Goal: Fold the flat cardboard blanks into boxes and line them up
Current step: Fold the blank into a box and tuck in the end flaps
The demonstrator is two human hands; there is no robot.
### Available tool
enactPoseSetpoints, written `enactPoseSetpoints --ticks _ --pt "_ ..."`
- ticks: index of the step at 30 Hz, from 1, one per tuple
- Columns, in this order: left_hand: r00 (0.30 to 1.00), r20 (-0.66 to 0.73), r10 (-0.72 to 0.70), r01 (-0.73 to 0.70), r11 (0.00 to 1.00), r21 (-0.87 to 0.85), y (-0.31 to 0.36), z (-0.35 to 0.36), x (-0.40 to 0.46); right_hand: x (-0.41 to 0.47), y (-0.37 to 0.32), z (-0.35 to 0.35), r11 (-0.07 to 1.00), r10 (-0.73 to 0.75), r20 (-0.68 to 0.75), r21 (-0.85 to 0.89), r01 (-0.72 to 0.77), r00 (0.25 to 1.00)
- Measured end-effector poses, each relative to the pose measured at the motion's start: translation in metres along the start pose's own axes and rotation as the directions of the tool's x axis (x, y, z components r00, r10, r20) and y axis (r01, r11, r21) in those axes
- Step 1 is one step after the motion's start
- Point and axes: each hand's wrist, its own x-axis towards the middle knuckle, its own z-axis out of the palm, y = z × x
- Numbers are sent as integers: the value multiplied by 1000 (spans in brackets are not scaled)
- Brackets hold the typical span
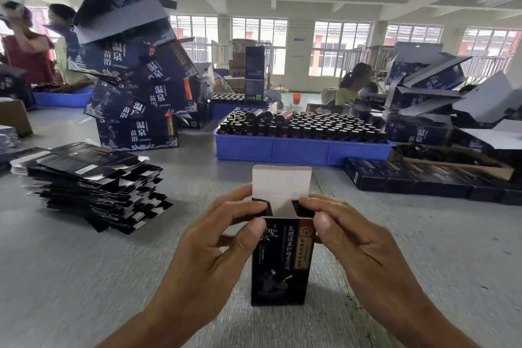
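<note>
While the dark printed box (281,260) stands upright on the grey worktop (84,263) at centre front, left hand (214,237) and right hand (358,243) pinch its top edges, thumbs on the near panel, fingers (240,198) curled over the side flaps. White lid flap (282,182) sticks up open. Stack of flat blanks (93,175) lies left; blue tray (299,147) of bottles sits behind.

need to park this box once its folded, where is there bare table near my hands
Bare table lies between the stack of flat blanks and the row of finished boxes, just beyond the box. The blue tray of bottles and the box piles behind crowd the far side.
</note>
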Motion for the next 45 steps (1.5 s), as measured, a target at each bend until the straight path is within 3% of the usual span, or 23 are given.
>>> enactPoseSetpoints --ticks 8,20,35,45 --pt "1000 -6 1 -1 1000 30 6 0 0 -1 -6 1 999 -3 -112 42 7 994" --pt "1000 2 16 -16 998 69 10 0 1 -4 -11 3 998 -25 -130 56 32 991" --pt "984 -130 -123 98 978 -184 17 10 3 -2 -8 5 994 -15 -188 104 35 982" --pt "994 -106 4 -8 999 -37 14 5 3 -4 -7 6 997 -68 -178 9 71 982"
